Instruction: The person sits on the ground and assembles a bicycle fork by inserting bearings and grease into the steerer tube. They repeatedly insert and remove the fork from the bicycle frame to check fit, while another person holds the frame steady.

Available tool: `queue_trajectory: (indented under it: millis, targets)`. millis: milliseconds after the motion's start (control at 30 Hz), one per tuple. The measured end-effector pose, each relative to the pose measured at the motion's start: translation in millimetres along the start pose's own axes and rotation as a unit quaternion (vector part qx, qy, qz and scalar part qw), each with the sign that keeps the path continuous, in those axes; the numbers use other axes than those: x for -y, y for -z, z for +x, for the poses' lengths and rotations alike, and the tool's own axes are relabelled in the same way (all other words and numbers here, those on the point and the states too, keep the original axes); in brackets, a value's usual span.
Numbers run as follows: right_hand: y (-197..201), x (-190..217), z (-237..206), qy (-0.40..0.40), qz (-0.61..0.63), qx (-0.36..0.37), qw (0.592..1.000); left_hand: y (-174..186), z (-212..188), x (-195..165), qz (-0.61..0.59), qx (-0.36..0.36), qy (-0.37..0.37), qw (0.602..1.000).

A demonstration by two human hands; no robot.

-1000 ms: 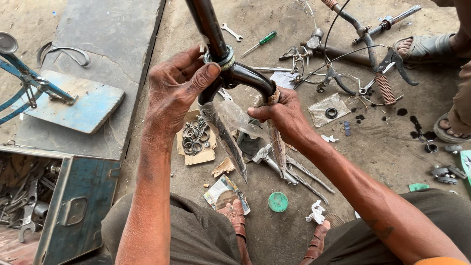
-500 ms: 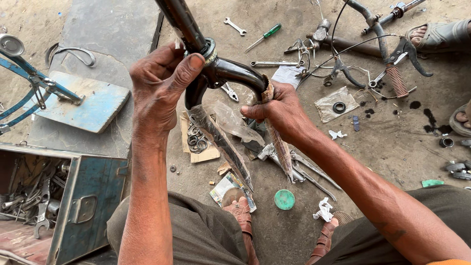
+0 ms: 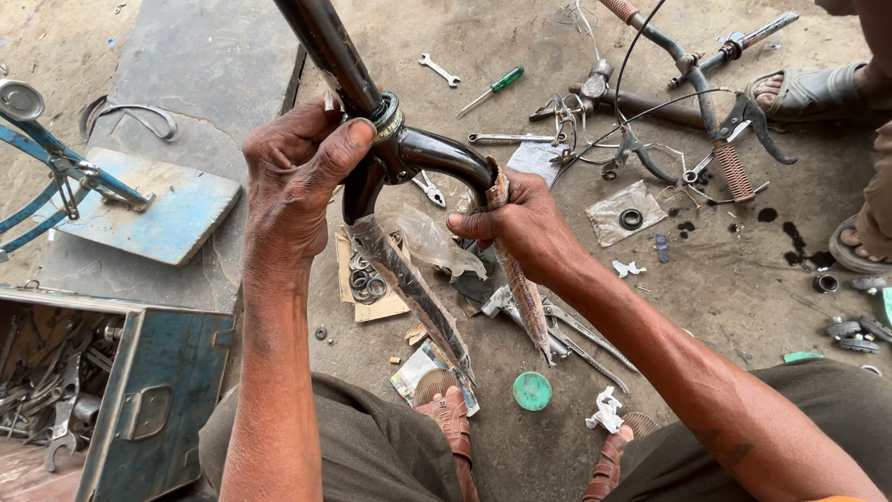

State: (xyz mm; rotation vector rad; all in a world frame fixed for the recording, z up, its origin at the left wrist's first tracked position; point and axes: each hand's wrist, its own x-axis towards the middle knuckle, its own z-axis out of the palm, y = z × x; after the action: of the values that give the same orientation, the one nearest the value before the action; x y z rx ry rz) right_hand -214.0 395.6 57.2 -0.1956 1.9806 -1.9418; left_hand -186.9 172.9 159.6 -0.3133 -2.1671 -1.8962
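A black bicycle fork (image 3: 409, 153) stands in the middle of the scene, its tube rising toward the far edge and its two blades slanting down toward the person's sandalled feet (image 3: 455, 423). Both blades are partly wrapped in clear plastic.

The left hand (image 3: 297, 181) grips the fork at its crown, fingers curled around the left shoulder and the thumb laid up against the metal ring (image 3: 388, 113) at the base of the tube. The right hand (image 3: 520, 223) clasps the top of the right blade, fingers pressed together and closed round it, thumb pointing left along the plastic wrap.

On the dusty ground under the fork lies a scrap of cardboard (image 3: 367, 288) with a cluster of small rings on it (washers, by the look of them). Near the feet sits a round green lid (image 3: 531, 390) and a crumpled printed packet (image 3: 423, 372). A few long metal tools (image 3: 576, 330) lie just right of the blades.

Farther off, a green-handled screwdriver (image 3: 494, 88) and a small spanner (image 3: 439, 69) lie apart on the ground. To the far right are handlebars with brake levers and cables (image 3: 706, 121), beside another person's sandalled foot (image 3: 804, 93). At near left an open blue metal toolbox (image 3: 111, 390) holds spanners, and a blue board (image 3: 163, 209) lies beyond it.
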Motion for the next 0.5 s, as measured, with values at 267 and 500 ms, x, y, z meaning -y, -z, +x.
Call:
queue_trajectory:
  millis: [267, 500]
  targets:
    - [-2.5, 3.1, -4.1, 0.0, 0.001, 0.0, 1.0, 4.5, -2.4, -6.3, 0.032, 0.01, -0.002, 0.999]
    - [3.5, -23.3, 7.0, 0.006, 0.018, 0.008, 1.0, 8.4, 0.0, -1.2, 0.07, 0.004, 0.017, 0.997]
